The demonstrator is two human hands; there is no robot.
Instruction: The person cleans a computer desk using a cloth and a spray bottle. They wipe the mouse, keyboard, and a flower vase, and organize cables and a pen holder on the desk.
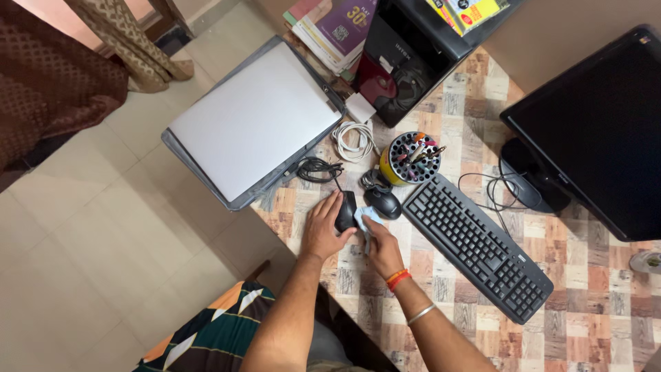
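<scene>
Mice: two | left hand [322, 231] grips one black mouse [345, 211] | right hand [381, 249] pinches one pale cloth [365, 219] against it | second mouse [383, 202] just beyond

both forearms are bare, no sleeves. the right hand [383, 249] has orange and red thread bands at the wrist, plus a plain silvery bangle, probably metal. the left hand [322, 227] wears nothing.

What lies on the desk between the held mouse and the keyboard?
In the head view, a second black mouse lies between the held mouse and the keyboard, with a pale cloth beside it.
</scene>
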